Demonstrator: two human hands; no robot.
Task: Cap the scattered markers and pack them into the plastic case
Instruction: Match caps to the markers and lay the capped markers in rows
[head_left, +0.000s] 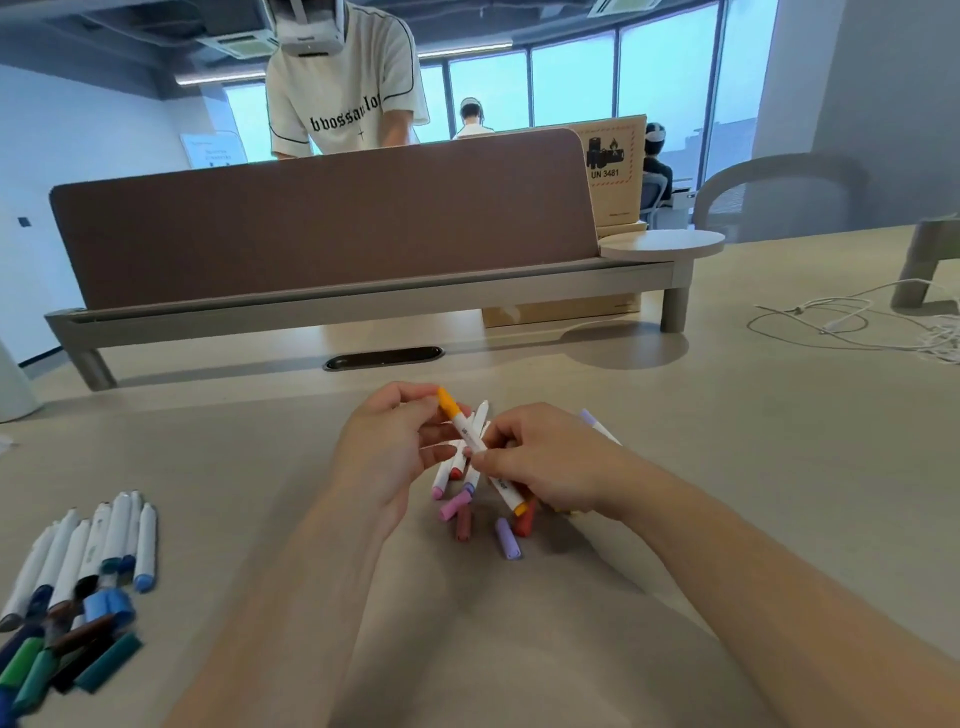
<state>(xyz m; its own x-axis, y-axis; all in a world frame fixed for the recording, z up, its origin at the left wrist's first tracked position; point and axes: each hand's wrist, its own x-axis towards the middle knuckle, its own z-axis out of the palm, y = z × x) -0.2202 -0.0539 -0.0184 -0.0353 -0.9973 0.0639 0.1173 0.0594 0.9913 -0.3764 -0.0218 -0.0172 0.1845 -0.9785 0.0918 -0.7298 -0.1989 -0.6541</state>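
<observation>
Marker (469, 434) w/ orange cap, held over the table (727, 467) at 12 o'clock of the loose caps (508, 538): left hand (384, 447) pinches the cap end, right hand (540, 467) grips the barrel; light, stiff, slick plastic, prob. best gripped on the barrel near the cap; case not in view.

A single wide-angle head-worn view looks forward and down across the pale beige surface (727, 441), close above the left hand (387, 447) and right hand (540, 462), facing the brown upright divider panel (322, 228).
</observation>
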